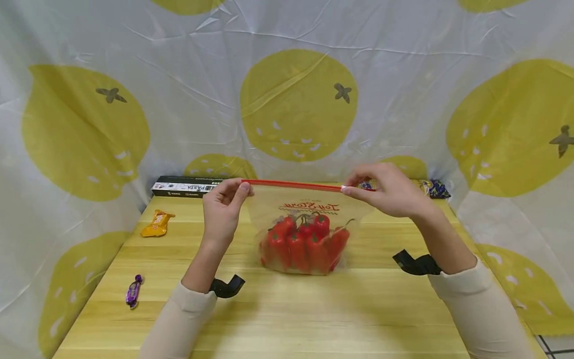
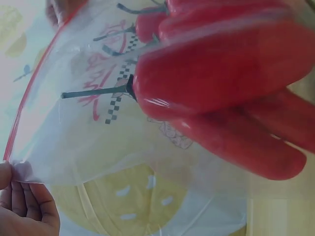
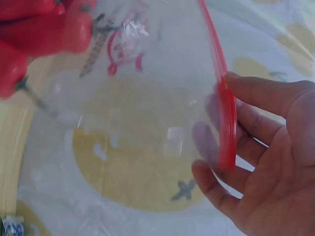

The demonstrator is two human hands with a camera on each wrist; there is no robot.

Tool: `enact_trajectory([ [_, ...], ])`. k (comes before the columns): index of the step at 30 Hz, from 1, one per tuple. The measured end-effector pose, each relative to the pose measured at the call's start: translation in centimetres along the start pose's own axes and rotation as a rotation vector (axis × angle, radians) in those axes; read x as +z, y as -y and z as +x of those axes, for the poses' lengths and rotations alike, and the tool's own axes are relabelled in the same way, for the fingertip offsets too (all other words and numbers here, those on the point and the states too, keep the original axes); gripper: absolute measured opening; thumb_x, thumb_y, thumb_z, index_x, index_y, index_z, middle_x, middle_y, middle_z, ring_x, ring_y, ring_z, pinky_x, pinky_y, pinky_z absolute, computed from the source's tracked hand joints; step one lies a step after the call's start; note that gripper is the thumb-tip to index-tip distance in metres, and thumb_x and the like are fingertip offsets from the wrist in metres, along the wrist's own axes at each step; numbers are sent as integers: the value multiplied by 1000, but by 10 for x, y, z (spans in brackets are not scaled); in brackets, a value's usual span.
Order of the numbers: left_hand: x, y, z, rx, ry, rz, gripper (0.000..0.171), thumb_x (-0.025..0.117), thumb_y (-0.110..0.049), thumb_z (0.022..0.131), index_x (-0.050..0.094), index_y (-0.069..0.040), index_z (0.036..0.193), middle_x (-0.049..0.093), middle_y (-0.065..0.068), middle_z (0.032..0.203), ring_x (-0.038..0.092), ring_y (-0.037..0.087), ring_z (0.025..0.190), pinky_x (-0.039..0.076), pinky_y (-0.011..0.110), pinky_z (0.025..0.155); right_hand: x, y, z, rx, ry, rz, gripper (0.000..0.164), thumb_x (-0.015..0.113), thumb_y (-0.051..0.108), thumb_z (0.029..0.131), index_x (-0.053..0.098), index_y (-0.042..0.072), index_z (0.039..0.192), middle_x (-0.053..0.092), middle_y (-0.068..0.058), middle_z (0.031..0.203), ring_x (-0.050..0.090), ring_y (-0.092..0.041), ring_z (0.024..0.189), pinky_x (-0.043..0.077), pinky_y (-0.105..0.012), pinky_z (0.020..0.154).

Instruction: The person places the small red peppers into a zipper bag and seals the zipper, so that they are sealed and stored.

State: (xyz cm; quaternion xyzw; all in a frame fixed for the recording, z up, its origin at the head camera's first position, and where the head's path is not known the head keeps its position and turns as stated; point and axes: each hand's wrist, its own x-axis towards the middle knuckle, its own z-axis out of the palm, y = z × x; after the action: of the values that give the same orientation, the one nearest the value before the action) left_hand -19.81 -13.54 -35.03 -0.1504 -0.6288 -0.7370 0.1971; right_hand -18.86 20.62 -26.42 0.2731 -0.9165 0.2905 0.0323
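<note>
A clear zip bag (image 1: 264, 207) with red lettering stands upright on the table, its red zip strip (image 1: 291, 185) stretched level along the top. Inside sit several red peppers (image 1: 297, 249) with green stems, bunched at the bottom. My left hand (image 1: 221, 208) pinches the bag's top left corner between thumb and fingers. At the other end, my right hand (image 1: 389, 190) pinches the strip, and a small white piece shows at its fingertips. The right wrist view has the strip's red end (image 3: 227, 132) between the thumb and the fingers behind it.
An orange-wrapped snack (image 1: 157, 224) and a purple-wrapped candy (image 1: 133, 291) lie on the left of the wooden table (image 1: 314, 319). Along the back edge are a black and white pasta box (image 1: 184, 186) and a dark blue packet (image 1: 438, 190), before a lemon-print curtain (image 1: 394, 109).
</note>
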Motion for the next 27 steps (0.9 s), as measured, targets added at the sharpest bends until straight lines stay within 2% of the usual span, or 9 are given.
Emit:
enact_trajectory([
  [5, -12, 0, -2, -32, -40, -35, 11, 69, -12, 90, 67, -2, 95, 69, 1, 83, 67, 14, 80, 55, 27, 89, -18, -13, -24, 73, -9, 14, 9, 66, 39, 92, 70, 32, 95, 67, 12, 92, 57, -6, 87, 47, -29, 73],
  [9, -11, -2, -2, -17, -29, -64, 9, 67, -10, 91, 67, -1, 95, 69, 2, 83, 67, 15, 80, 54, 28, 89, -22, -18, -34, 42, 7, 46, 7, 66, 36, 92, 69, 31, 96, 66, 13, 95, 59, -5, 89, 49, -26, 75],
  [12, -5, -2, -2, 5, -13, -63, 8, 66, -8, 91, 67, -1, 95, 69, 2, 83, 67, 15, 81, 54, 28, 89, -19, -19, -32, 3, 45, 79, 10, 66, 35, 93, 68, 30, 101, 66, 14, 101, 61, -3, 93, 51, -25, 79],
  [16, 6, -3, -1, 36, 12, -40, 9, 67, -6, 90, 68, 1, 96, 70, 2, 83, 67, 16, 81, 55, 29, 88, -6, -10, -16, -67, 109, 96, 28, 67, 39, 91, 62, 31, 117, 64, 15, 114, 62, -3, 102, 52, -31, 86],
  [20, 15, -4, 0, 54, 48, -44, 9, 68, -5, 89, 69, 1, 96, 70, 2, 83, 67, 18, 81, 55, 31, 87, 14, 9, 10, -157, 114, 102, 39, 65, 41, 92, 58, 28, 128, 63, 13, 122, 60, -6, 108, 51, -36, 89],
  [24, 19, -4, -1, 48, 80, -74, 7, 68, -5, 89, 70, -4, 95, 71, 2, 82, 68, 18, 81, 55, 32, 86, 33, 26, 31, -224, 41, 96, 29, 64, 36, 94, 66, 25, 120, 68, 12, 109, 62, -6, 90, 52, -31, 76],
  [27, 15, -5, -2, 27, 107, -78, 12, 67, -7, 90, 70, -4, 102, 73, 2, 88, 69, 18, 87, 54, 32, 90, 41, 32, 39, -244, -32, 92, 18, 65, 31, 94, 71, 27, 110, 70, 13, 95, 59, -4, 76, 50, -28, 66],
])
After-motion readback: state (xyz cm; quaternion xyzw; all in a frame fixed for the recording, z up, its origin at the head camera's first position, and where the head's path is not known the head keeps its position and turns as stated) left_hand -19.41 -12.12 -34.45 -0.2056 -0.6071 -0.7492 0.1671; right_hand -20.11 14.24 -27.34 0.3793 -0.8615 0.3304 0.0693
